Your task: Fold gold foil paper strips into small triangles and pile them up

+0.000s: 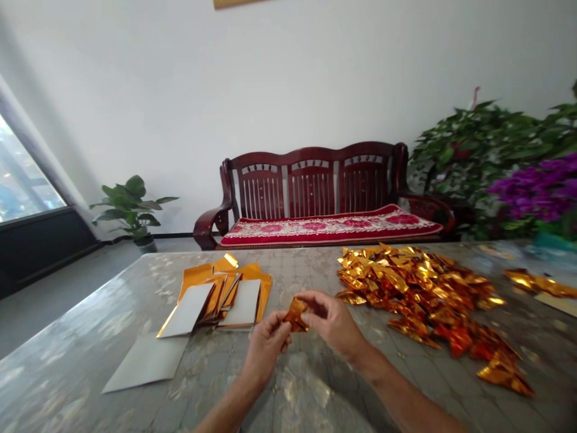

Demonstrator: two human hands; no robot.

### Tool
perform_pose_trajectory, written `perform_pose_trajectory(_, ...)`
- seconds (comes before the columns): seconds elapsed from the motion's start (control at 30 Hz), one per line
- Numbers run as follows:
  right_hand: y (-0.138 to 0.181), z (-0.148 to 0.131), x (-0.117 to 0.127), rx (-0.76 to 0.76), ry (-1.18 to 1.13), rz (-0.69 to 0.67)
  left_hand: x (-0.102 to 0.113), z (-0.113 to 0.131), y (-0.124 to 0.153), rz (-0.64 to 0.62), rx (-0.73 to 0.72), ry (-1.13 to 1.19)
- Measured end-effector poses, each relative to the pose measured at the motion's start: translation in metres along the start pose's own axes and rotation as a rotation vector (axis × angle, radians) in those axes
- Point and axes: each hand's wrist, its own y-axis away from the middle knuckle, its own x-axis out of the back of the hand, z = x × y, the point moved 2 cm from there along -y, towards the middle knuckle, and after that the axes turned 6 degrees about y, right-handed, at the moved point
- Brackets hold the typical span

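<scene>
A small folded piece of gold foil paper (296, 314) is held up between both hands over the middle of the table. My left hand (269, 338) pinches its left corner with thumb and fingers. On the other side my right hand (332, 320) grips it, fingers behind and thumb in front. To the left lies a loose stack of gold foil sheets (198, 278), several with their pale backs up. One pale sheet (144, 364) lies flat nearer the front. A large heap of folded gold foil pieces (406, 282) spreads to the right of my right hand.
The table (108, 307) has a glossy patterned cover. Clear plastic (500, 252) and more gold foil (541, 282) lie at its right side. Beyond stand a dark red wooden bench (311, 180), a potted plant (135, 207), and purple flowers (541, 189).
</scene>
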Motion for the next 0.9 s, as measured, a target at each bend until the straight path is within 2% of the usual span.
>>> perform_pose_trajectory(0.07,0.003,0.002,-0.003,0.013,0.063,0.055,-0.001,-0.005,0.001,-0.014,-0.020,-0.084)
perform_pose_trajectory(0.27,0.008,-0.005,-0.011,0.093,0.299,0.190,-0.003,-0.007,0.002,-0.001,-0.241,-0.405)
perform_pose_trajectory(0.5,0.008,-0.009,-0.019,0.148,0.469,0.200,0.002,0.003,-0.003,0.159,-0.396,-0.520)
perform_pose_trajectory(0.57,0.008,-0.010,-0.019,0.176,0.511,0.212,0.002,0.005,-0.005,0.161,-0.385,-0.495)
perform_pose_trajectory(0.77,0.008,-0.009,-0.014,0.247,0.513,0.262,-0.006,0.002,-0.009,0.103,-0.214,-0.303)
perform_pose_trajectory(0.9,0.009,-0.005,-0.012,0.268,0.492,0.257,-0.007,0.003,-0.009,0.121,-0.189,-0.314)
